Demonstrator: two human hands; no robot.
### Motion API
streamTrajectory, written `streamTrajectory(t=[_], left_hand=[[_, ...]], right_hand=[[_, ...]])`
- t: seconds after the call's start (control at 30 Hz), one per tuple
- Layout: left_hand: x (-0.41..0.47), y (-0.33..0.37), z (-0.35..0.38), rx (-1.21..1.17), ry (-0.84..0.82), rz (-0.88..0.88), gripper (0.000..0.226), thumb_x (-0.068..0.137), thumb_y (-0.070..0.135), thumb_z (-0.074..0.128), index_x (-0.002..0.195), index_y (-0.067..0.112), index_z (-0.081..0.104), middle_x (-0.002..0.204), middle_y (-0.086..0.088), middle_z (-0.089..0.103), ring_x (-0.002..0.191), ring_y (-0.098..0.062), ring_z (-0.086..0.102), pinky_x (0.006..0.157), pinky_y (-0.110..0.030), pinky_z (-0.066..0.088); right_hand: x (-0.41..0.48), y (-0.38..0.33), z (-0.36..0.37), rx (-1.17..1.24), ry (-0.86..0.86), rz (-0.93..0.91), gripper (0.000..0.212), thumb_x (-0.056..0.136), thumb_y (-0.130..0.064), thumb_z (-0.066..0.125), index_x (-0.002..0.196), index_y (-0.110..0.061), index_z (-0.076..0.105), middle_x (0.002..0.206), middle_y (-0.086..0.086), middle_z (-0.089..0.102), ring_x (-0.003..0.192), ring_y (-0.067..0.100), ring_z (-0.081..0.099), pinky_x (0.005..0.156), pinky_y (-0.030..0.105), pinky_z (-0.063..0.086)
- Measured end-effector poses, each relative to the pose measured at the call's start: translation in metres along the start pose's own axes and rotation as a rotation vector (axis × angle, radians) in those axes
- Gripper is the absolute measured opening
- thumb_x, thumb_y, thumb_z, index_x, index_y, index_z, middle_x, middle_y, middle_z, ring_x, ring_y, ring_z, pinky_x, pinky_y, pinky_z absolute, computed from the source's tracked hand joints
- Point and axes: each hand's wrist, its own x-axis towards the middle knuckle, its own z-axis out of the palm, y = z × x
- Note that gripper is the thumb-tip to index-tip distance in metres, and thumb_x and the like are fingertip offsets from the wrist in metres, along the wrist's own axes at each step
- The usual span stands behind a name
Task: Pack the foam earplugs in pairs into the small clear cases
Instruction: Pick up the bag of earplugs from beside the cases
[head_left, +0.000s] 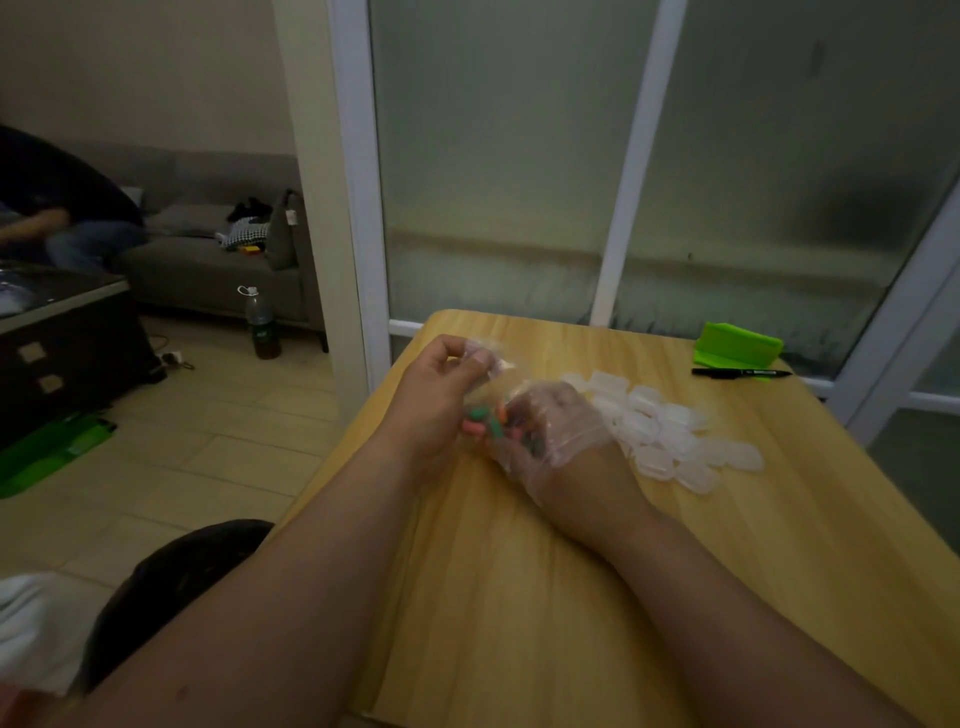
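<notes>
Clear bag (496, 366), top pinched by the left hand (441, 405); the gloved right hand (561, 421) closes its grip round coloured earplugs (480, 427). Best draw out just two, with the cases (670, 439) waiting at three o'clock.

1. Home, living room.
2. Grey sofa (208, 275) with cushion (283, 234) and loose clothes on it.
3. Dark low coffee table (67, 322) in front of the sofa.
4. Beige tiled floor (208, 447); drink bottle (262, 325) and power strip (174, 358) lying on it.
5. Frosted glass partition (493, 156) in white frames behind a wooden tabletop (571, 597).
</notes>
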Motion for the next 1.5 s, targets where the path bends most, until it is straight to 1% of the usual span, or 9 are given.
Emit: streamTrajectory(t=[0.2, 0.47, 0.8, 0.9, 1.0, 1.17, 1.3, 1.4, 1.5], left_hand=[[-0.001, -0.003, -0.002, -0.055, -0.031, -0.038, 0.012, 0.105, 0.020, 0.062, 0.109, 0.009, 0.064, 0.114, -0.020, 0.075, 0.094, -0.035, 0.070, 0.085, -0.051, 0.057], [-0.001, -0.003, -0.019, 0.174, 0.021, -0.154, 0.026, 0.105, 0.030, 0.061, 0.117, 0.009, 0.071, 0.116, -0.019, 0.072, 0.092, -0.028, 0.073, 0.081, -0.039, 0.065], [-0.003, 0.000, -0.040, 0.307, -0.168, -0.205, 0.018, 0.098, 0.013, 0.065, 0.110, 0.003, 0.074, 0.111, -0.013, 0.077, 0.104, -0.025, 0.075, 0.092, -0.038, 0.062], [-0.006, -0.001, -0.041, 0.518, -0.131, -0.126, 0.010, 0.099, 0.019, 0.070, 0.106, 0.013, 0.074, 0.102, -0.008, 0.077, 0.090, -0.019, 0.075, 0.084, -0.034, 0.062], [-0.004, -0.002, -0.036, 0.617, 0.004, -0.004, 0.017, 0.102, 0.028, 0.068, 0.101, 0.011, 0.069, 0.089, -0.009, 0.073, 0.069, -0.009, 0.066, 0.074, -0.036, 0.059], [-0.006, -0.001, -0.024, 0.531, -0.048, 0.029, 0.017, 0.106, 0.018, 0.061, 0.107, 0.001, 0.065, 0.092, -0.009, 0.076, 0.072, -0.008, 0.070, 0.068, -0.026, 0.060], [-0.009, -0.001, -0.017, 0.519, -0.100, 0.023, 0.014, 0.104, 0.001, 0.054, 0.105, 0.003, 0.068, 0.086, -0.007, 0.073, 0.067, -0.008, 0.067, 0.064, -0.019, 0.056], [-0.010, -0.001, -0.014, 0.489, -0.144, -0.033, 0.021, 0.102, 0.002, 0.053, 0.104, 0.003, 0.074, 0.091, -0.014, 0.074, 0.073, -0.013, 0.066, 0.069, -0.023, 0.058], [-0.009, -0.002, -0.012, 0.419, -0.142, -0.061, 0.019, 0.104, 0.011, 0.060, 0.105, -0.001, 0.074, 0.100, -0.019, 0.076, 0.079, -0.017, 0.070, 0.074, -0.027, 0.060]], right_hand=[[0.003, -0.007, 0.005, 0.005, -0.137, -0.079, 0.036, 0.097, -0.058, 0.060, 0.130, -0.044, 0.056, 0.128, -0.018, 0.053, 0.105, 0.003, 0.060, 0.085, 0.016, 0.044], [0.005, -0.004, 0.008, 0.199, -0.016, 0.131, 0.020, 0.102, -0.042, 0.066, 0.119, -0.032, 0.067, 0.119, -0.016, 0.049, 0.096, -0.002, 0.052, 0.088, 0.011, 0.043], [0.007, 0.004, 0.017, 0.553, -0.057, 0.282, 0.072, 0.092, -0.033, 0.081, 0.155, -0.041, 0.047, 0.145, -0.007, 0.047, 0.124, 0.014, 0.064, 0.100, 0.036, 0.060], [0.005, 0.006, 0.018, 0.669, -0.020, 0.305, 0.070, 0.092, -0.046, 0.072, 0.153, -0.056, 0.039, 0.148, 0.000, 0.052, 0.125, 0.022, 0.066, 0.097, 0.043, 0.061], [0.008, 0.001, 0.017, 0.968, -0.039, 0.372, 0.053, 0.106, -0.023, 0.064, 0.154, -0.034, 0.044, 0.139, 0.003, 0.063, 0.117, 0.022, 0.072, 0.089, 0.028, 0.062], [0.004, 0.008, 0.012, 0.305, -0.020, 0.181, 0.043, 0.100, -0.068, 0.050, 0.126, -0.039, 0.068, 0.126, -0.015, 0.063, 0.117, 0.007, 0.062, 0.103, 0.038, 0.052], [0.007, -0.005, 0.004, 0.322, -0.066, 0.148, 0.055, 0.089, -0.070, 0.053, 0.133, -0.039, 0.064, 0.131, -0.013, 0.064, 0.119, 0.009, 0.062, 0.105, 0.039, 0.053], [0.012, -0.007, 0.003, 0.314, -0.098, 0.047, 0.023, 0.100, -0.046, 0.064, 0.116, -0.031, 0.073, 0.106, -0.014, 0.071, 0.097, 0.006, 0.068, 0.089, 0.044, 0.059], [0.010, -0.010, 0.002, 0.455, -0.096, 0.094, 0.021, 0.103, -0.051, 0.066, 0.107, -0.033, 0.075, 0.098, -0.010, 0.076, 0.090, 0.007, 0.073, 0.082, 0.042, 0.061]])
